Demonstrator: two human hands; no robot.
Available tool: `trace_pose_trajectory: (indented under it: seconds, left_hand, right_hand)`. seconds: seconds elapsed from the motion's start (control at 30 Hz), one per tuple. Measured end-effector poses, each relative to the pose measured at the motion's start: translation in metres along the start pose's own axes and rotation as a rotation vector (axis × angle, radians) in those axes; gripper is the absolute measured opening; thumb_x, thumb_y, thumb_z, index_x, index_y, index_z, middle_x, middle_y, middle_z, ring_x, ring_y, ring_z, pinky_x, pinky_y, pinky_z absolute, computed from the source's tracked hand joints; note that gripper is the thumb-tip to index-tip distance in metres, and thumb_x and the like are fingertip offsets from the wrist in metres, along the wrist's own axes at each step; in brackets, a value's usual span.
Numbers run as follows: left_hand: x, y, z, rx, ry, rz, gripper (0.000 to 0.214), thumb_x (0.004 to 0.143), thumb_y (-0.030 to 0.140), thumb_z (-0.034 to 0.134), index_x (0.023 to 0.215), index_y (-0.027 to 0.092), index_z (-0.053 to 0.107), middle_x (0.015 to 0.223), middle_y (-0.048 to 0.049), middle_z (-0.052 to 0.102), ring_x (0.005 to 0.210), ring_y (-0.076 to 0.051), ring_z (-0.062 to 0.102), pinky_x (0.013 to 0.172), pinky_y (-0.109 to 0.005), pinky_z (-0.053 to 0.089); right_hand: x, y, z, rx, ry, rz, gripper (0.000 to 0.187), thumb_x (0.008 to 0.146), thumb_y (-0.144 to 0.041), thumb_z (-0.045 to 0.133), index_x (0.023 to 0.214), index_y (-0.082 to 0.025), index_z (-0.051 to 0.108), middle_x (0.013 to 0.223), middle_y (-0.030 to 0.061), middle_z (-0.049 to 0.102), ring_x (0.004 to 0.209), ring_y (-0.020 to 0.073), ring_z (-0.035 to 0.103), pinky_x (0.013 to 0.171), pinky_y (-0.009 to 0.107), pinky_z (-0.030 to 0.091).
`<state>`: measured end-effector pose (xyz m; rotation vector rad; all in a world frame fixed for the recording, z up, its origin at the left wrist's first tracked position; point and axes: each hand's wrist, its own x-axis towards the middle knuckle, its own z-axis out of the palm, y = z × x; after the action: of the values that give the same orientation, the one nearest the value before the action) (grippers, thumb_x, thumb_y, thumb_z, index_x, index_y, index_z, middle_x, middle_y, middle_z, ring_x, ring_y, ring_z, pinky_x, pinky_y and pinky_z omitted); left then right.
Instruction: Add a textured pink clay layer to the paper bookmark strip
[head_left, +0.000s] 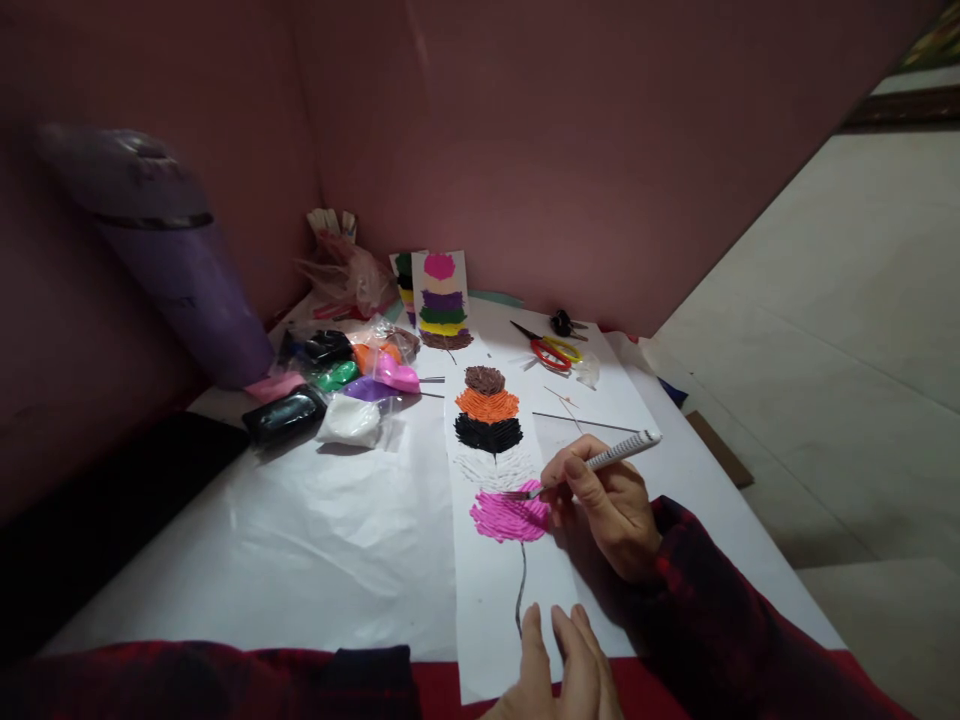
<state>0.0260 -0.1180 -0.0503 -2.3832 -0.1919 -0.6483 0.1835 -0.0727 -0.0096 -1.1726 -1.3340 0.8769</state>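
My right hand [604, 505] pinches a slim craft tool [619, 452] with a pale, patterned handle and a flat metal tip. That tip rests at the top of the pink clay patch [506, 518] on a white paper strip [487, 610]. Above the pink, textured bands of white clay [491, 468], black clay [489, 433], orange clay [486, 404] and brown clay [484, 379] are stacked. A dark drawn line [519, 590] runs down from the pink patch. My left hand [559, 670], fingers spread, lies at the strip's lower end.
Bagged coloured clay [349, 425] lies left of the strip. Behind are a finished striped card [441, 300], a plastic bag [349, 275] and red-yellow scissors [551, 352]. A purple bottle [180, 260] stands at left, near a black flat object [142, 490]. Pink walls border the table.
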Motion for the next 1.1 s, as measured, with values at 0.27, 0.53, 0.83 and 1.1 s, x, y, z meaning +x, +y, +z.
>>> trace_pose_trajectory:
  seconds: [0.27, 0.53, 0.83, 1.1]
  left_hand:
    - [-0.001, -0.003, 0.0, -0.023, 0.006, 0.01, 0.027, 0.089, 0.018, 0.047, 0.102, 0.01, 0.069, 0.098, -0.0093, 0.072, 0.084, -0.018, 0.065, 0.068, -0.03, 0.054]
    - [0.007, -0.003, -0.007, 0.378, 0.002, 0.109, 0.025, 0.085, 0.012, 0.042, 0.092, 0.019, 0.066, 0.075, -0.0083, 0.068, 0.069, -0.019, 0.064, 0.055, -0.031, 0.052]
    - [0.043, -0.109, -0.026, -0.986, 0.319, -0.67, 0.028, 0.087, 0.024, 0.06, 0.111, 0.011, 0.059, 0.089, -0.0073, 0.061, 0.079, -0.016, 0.054, 0.069, -0.031, 0.05]
    - [0.043, -0.123, -0.025, -1.702, 0.21, -0.921, 0.023, 0.09, 0.03, 0.057, 0.079, 0.012, 0.065, 0.068, 0.0013, 0.054, 0.058, -0.007, 0.048, 0.052, -0.02, 0.042]
  right_hand:
    - [0.003, -0.003, -0.005, -0.015, -0.006, -0.124, 0.028, 0.096, -0.041, 0.047, 0.095, -0.018, 0.063, 0.077, 0.0065, 0.069, 0.066, 0.0182, 0.067, 0.053, 0.03, 0.053]
    - [0.003, -0.007, -0.003, 0.008, -0.044, -0.226, 0.021, 0.097, -0.034, 0.048, 0.098, -0.02, 0.063, 0.094, 0.0076, 0.064, 0.076, 0.0182, 0.067, 0.061, 0.031, 0.056]
    - [-0.004, -0.031, -0.01, -0.12, -0.256, -0.308, 0.032, 0.094, -0.046, 0.049, 0.082, -0.021, 0.065, 0.072, 0.0047, 0.062, 0.065, 0.0174, 0.06, 0.059, 0.031, 0.053]
    - [-0.002, -0.045, -0.01, -0.19, -0.574, -0.269, 0.038, 0.1, -0.036, 0.038, 0.079, -0.018, 0.064, 0.067, 0.0028, 0.063, 0.06, 0.0128, 0.06, 0.057, 0.025, 0.05]
